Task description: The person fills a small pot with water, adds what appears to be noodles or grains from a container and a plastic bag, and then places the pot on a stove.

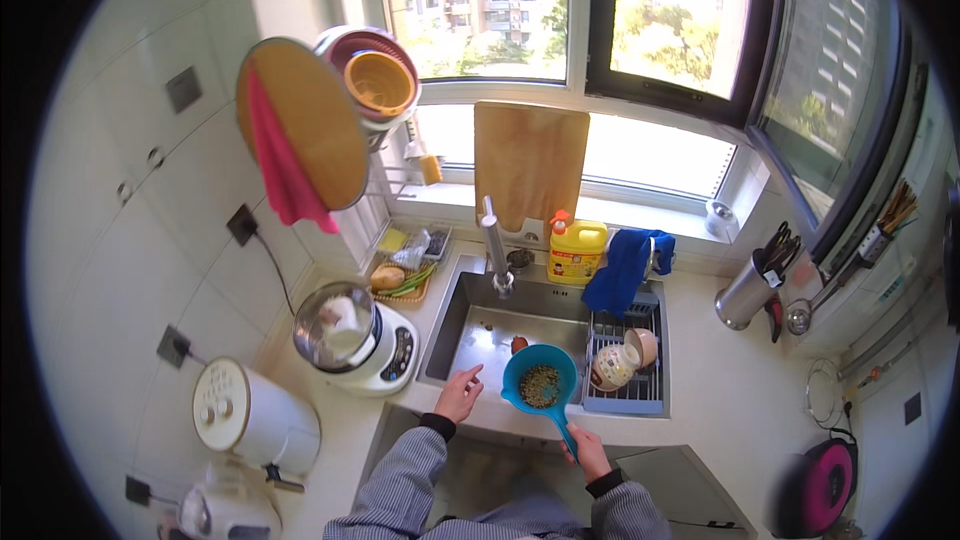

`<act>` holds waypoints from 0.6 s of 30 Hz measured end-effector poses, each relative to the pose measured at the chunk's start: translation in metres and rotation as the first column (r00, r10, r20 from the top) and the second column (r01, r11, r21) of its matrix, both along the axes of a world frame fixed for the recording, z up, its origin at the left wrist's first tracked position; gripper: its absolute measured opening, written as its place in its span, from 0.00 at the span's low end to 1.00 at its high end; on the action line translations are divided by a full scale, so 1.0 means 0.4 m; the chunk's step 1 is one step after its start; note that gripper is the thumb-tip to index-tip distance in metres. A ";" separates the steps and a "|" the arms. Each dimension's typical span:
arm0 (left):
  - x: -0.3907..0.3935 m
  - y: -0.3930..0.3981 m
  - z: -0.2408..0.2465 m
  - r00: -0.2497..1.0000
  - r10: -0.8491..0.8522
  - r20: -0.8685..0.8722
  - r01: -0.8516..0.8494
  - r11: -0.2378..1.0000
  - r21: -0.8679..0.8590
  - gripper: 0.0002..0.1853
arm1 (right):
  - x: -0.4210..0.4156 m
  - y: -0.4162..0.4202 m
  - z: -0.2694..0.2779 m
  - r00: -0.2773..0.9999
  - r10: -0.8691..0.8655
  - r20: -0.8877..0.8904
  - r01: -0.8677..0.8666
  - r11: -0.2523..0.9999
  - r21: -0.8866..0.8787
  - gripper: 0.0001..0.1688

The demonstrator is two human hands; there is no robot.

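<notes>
My right hand [589, 453] is closed around the handle of a teal plastic ladle [556, 414], whose bowl holds small greenish-brown grains or beans [538, 385]. The ladle is over the front edge of the stainless steel sink [487, 322]. To its left, my left hand [459, 394] hovers at the sink's front rim, fingers apart, holding nothing. A small reddish-brown item [519, 345] lies in the sink just behind the ladle. The faucet [495, 247] stands at the back of the sink.
A drying rack [626, 405] with bowls [616, 366] sits in the sink's right side, a blue cloth [619, 270] behind it. A yellow detergent jug [576, 251] stands at the back. A white countertop appliance [386, 360] is left; a utensil holder [742, 301] stands right.
</notes>
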State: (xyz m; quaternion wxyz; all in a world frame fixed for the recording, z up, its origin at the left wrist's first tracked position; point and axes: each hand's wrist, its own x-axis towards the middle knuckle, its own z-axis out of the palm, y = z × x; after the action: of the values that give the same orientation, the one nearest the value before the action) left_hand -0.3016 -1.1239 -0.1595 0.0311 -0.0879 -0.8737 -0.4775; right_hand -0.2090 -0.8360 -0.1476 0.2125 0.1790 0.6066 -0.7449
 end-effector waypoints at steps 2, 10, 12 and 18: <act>-0.156 -0.005 -0.018 0.999 -0.005 0.040 0.008 0.997 -0.071 0.21 | -0.117 -0.033 -0.022 0.997 0.014 0.072 -0.010 0.999 -0.052 0.17; -0.735 -0.025 -0.153 0.979 -0.104 -0.174 0.060 0.968 -0.242 0.24 | -0.378 -0.132 -0.070 0.966 0.064 0.252 -0.034 0.992 -0.123 0.20; -0.821 0.008 -0.157 0.983 -0.151 0.100 0.167 0.969 -0.183 0.25 | -0.401 -0.149 -0.071 0.971 0.033 0.238 -0.006 0.994 -0.113 0.21; -0.934 0.042 -0.111 0.852 -0.414 0.319 0.508 0.802 -0.316 0.11 | -0.461 -0.188 -0.070 0.961 -0.109 0.252 0.144 0.982 -0.123 0.22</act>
State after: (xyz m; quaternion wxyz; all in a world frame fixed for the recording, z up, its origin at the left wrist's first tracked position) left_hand -0.6751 -1.1071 -0.2041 -0.2080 -0.2465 -0.8996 -0.2946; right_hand -0.3936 -0.9113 -0.1756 0.2494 0.2924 0.5090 -0.7702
